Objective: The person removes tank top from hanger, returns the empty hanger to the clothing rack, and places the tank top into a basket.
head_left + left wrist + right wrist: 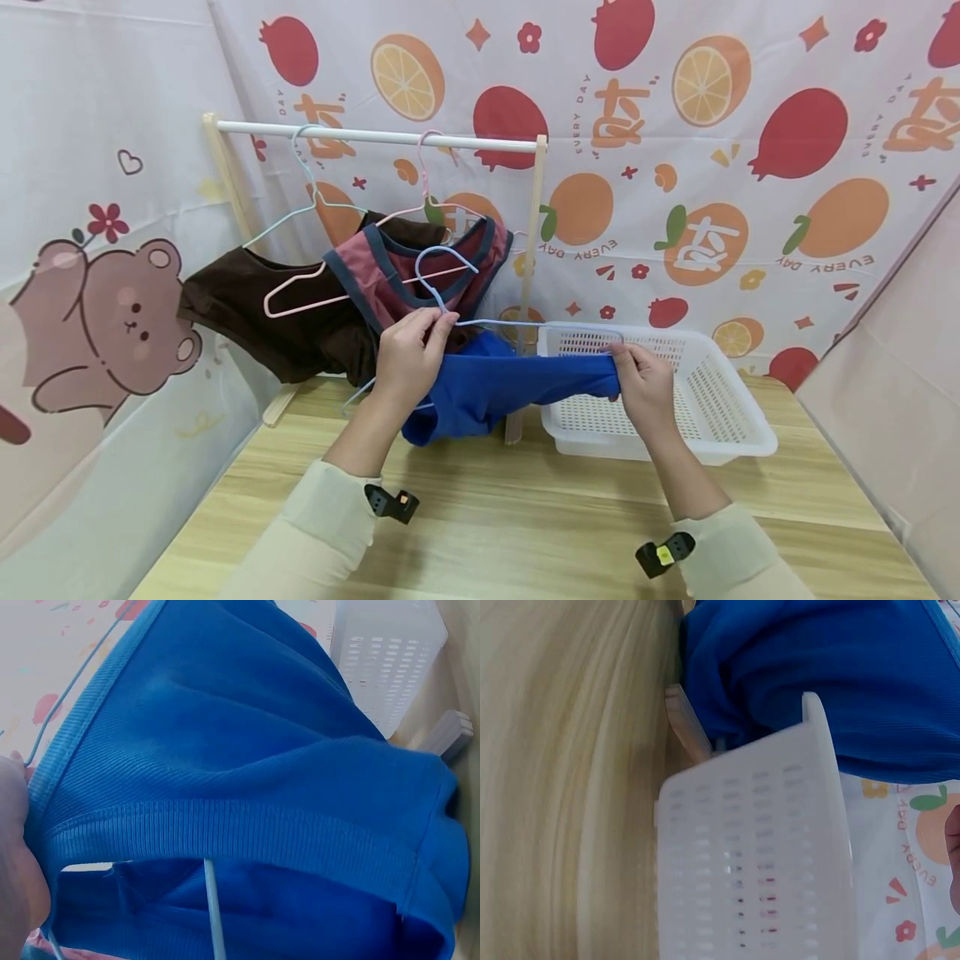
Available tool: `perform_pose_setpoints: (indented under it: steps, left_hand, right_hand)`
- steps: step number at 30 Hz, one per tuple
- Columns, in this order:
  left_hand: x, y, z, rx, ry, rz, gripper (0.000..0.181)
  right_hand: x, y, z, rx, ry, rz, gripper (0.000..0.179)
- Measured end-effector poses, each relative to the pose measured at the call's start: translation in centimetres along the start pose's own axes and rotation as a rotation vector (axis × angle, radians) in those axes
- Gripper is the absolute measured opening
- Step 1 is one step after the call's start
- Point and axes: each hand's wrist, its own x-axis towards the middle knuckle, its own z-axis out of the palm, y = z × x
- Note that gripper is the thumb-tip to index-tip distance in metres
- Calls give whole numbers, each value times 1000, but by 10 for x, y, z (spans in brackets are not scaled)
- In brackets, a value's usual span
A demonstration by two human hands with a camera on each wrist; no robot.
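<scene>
A bright blue ribbed garment (495, 387) is stretched sideways between both hands above the table. My left hand (408, 354) pinches the light blue hanger (431, 287) just below its hook, together with the garment's edge. The garment's other end is pinched by my right hand (643, 385), beside the far tip of the hanger's arm. In the left wrist view, the blue fabric (225, 735) fills most of the picture, and a hanger bar (214, 907) shows inside its opening. Only a sliver of my right hand (955, 855) appears in the right wrist view.
A rack with a white rail (360, 134) and wooden posts stands behind. From it hang a brown garment (277, 308) on a mint hanger and a pink top with grey trim (360, 267) on a pink hanger. A white perforated basket (738, 400) sits right on the wooden table (495, 517).
</scene>
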Motion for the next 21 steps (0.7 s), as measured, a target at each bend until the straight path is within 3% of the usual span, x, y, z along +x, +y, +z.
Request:
perform_pose_setpoints:
  steps: [8, 15, 21]
  left_hand:
    - [-2, 7, 4, -62, -16, -22, 21]
    - [-2, 12, 5, -93, -16, -40, 20]
    - [-3, 21, 9, -120, 7, -59, 20]
  right_hand:
    - [-11, -25, 17, 19, -46, 42, 28]
    - [-11, 1, 36, 19, -33, 54, 29]
    - [-17, 2, 52, 50, -50, 40, 30]
